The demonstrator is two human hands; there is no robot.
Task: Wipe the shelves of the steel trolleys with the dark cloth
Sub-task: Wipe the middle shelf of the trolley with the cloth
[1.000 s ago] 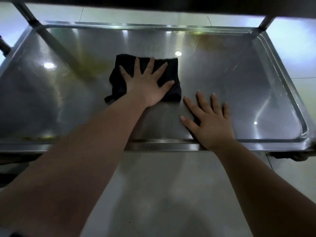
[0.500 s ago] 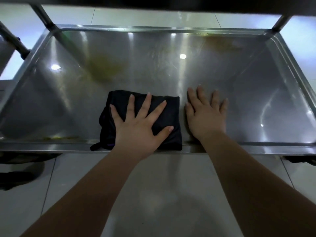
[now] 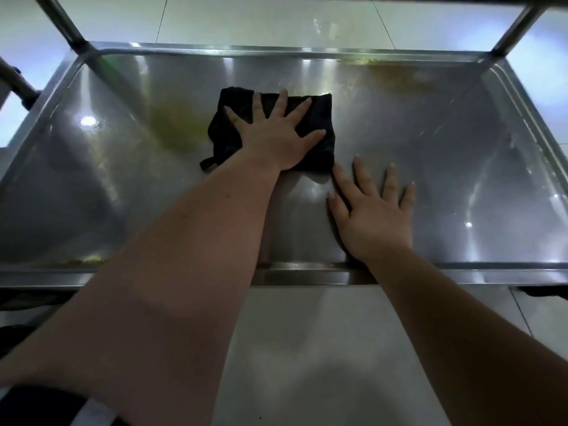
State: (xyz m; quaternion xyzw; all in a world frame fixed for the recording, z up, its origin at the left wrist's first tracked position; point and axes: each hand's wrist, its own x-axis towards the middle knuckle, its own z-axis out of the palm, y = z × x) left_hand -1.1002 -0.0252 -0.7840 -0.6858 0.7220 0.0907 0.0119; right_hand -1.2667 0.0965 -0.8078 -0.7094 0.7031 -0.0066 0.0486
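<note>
Your left hand [image 3: 273,133] presses flat, fingers spread, on the dark cloth [image 3: 319,116], just toward 12 o'clock from the middle of the shelf [image 3: 445,155]. Your right hand [image 3: 373,216] lies flat and empty at the cloth's 5 o'clock. I judge you partway: a yellow smear [image 3: 178,127] at its 9 o'clock, a brown stain [image 3: 396,78] at 1 o'clock and residue [image 3: 86,259] at 7 o'clock are left to wipe. One cloth, one shelf, three marks

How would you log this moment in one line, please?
left hand: pressing dark cloth | right hand: flat on shelf | yellow smear: left of cloth
</note>
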